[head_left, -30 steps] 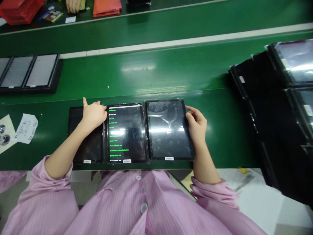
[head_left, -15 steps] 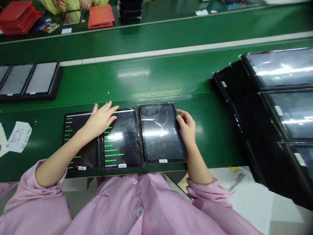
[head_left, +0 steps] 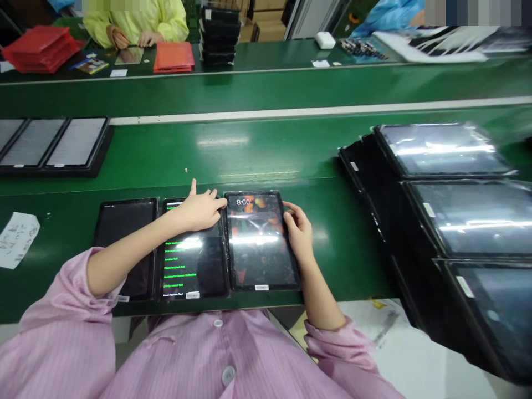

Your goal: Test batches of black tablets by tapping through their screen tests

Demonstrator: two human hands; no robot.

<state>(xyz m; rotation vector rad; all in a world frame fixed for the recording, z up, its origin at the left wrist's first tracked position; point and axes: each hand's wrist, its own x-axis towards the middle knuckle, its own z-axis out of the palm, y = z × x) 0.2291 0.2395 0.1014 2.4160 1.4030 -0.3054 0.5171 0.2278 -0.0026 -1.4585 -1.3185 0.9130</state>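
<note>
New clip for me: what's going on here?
A person has three tablets lying side by side on a green bench. The right hand is at the right edge of the right tablet, which displays 8:00. The left hand reaches over the middle tablet, its fingertips near the right tablet's upper left corner. The middle tablet shows green text; the left tablet looks dark.

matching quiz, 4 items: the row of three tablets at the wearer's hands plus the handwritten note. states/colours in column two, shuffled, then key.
1. Left tablet
2. Middle tablet
3. Right tablet
4. Note

A. Shows 8:00
B. White, with handwriting
C. Dark
D. Shows green text lines

Pairs: 1-C, 2-D, 3-A, 4-B
</note>
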